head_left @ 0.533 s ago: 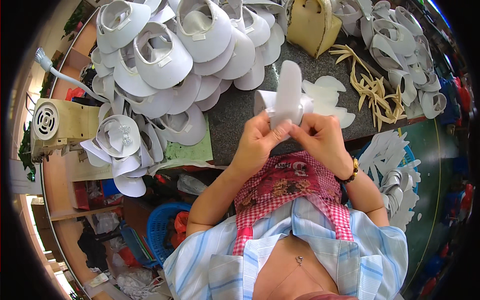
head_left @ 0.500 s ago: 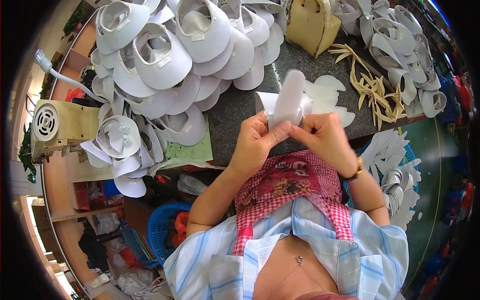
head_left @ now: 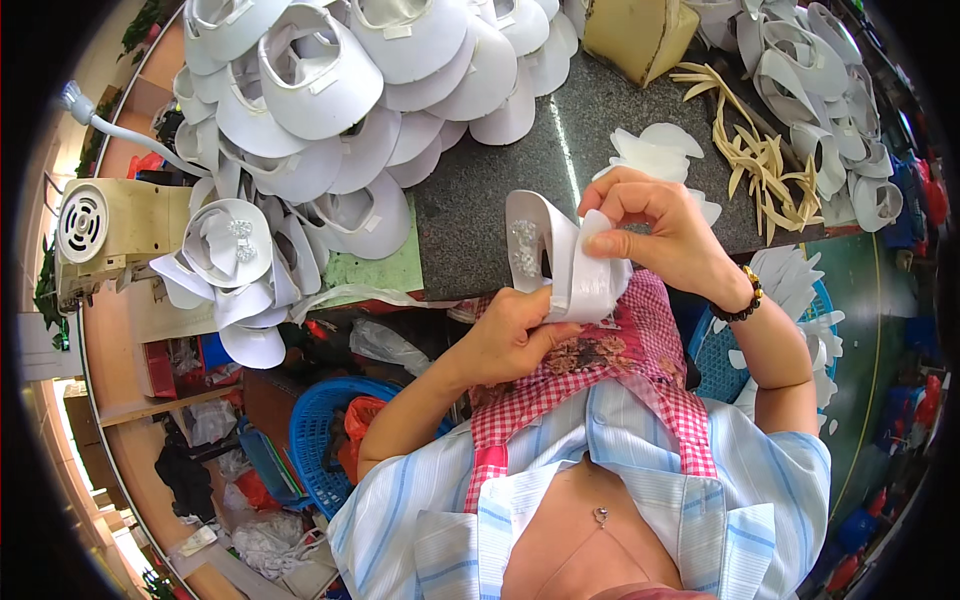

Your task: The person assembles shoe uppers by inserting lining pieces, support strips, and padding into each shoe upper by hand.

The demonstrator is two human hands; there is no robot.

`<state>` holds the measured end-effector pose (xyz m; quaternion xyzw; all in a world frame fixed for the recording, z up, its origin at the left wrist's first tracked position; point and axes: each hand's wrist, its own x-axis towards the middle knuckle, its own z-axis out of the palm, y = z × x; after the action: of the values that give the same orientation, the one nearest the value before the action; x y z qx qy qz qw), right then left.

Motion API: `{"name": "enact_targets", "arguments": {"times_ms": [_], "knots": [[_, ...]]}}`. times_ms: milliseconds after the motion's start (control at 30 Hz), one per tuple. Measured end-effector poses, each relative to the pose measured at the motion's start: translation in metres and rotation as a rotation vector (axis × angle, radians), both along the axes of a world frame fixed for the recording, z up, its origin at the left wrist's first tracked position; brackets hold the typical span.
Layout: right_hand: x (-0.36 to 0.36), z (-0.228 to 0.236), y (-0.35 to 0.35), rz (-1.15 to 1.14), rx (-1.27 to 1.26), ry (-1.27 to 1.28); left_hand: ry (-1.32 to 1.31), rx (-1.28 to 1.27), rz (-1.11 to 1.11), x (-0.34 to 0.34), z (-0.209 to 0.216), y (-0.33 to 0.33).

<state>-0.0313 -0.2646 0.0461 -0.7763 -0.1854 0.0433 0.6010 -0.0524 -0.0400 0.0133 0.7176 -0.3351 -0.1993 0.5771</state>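
A white shoe upper [head_left: 590, 285] with a silvery glittering patch on one side is held over the near edge of the dark worktop, in front of my apron. My left hand [head_left: 515, 338] is closed on its lower left edge, thumb and fingers pinching the rim. Between the thumb and fingers of my right hand [head_left: 668, 225] is the upper's right-hand part, a rounded white flap. Just beyond my right hand lie several flat white cut pieces [head_left: 655, 150] on the worktop.
Piles of white shoe uppers [head_left: 320, 85] cover the far left, with more at the far right. A sewing machine [head_left: 120, 225] stands left. Cream strips [head_left: 760, 165] lie beside a yellowish block [head_left: 640, 38]. Blue baskets sit below, left [head_left: 318, 450] and right [head_left: 715, 365].
The shoe upper has been turned, so its glittering side and opening now show. My right hand has shifted up along its right side; my left hand has dropped lower and nearer me.
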Motion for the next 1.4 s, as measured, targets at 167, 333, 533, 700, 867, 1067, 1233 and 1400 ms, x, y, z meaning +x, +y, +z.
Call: {"name": "enact_targets", "arguments": {"times_ms": [167,333,533,700,867,1067,1233,1400], "knots": [[-0.007,0.003,-0.003,0.011,-0.143,-0.006,-0.014,-0.009,-0.100,-0.001,0.001,-0.002],[-0.008,0.010,-0.006,-0.005,-0.177,-0.239,0.099,0.030,-0.231,0.004,0.029,0.004],[0.011,0.031,-0.021,0.704,-0.490,-0.109,0.051,0.354,-0.491,0.048,0.061,0.010],[-0.009,0.026,0.007,0.728,-0.103,0.357,0.400,0.193,-0.602,0.048,0.058,0.008],[-0.016,0.025,0.006,0.529,-0.068,0.550,0.628,0.115,-0.521,0.044,0.054,0.007],[-0.019,0.031,0.008,0.415,-0.229,0.459,0.598,0.187,-0.300,0.034,0.053,0.001],[-0.015,0.022,0.001,0.533,-0.259,0.443,0.650,0.179,-0.286,0.030,0.051,0.004],[-0.021,0.024,0.006,0.443,-0.298,0.381,0.614,0.205,-0.294,0.029,0.043,0.005]]}}
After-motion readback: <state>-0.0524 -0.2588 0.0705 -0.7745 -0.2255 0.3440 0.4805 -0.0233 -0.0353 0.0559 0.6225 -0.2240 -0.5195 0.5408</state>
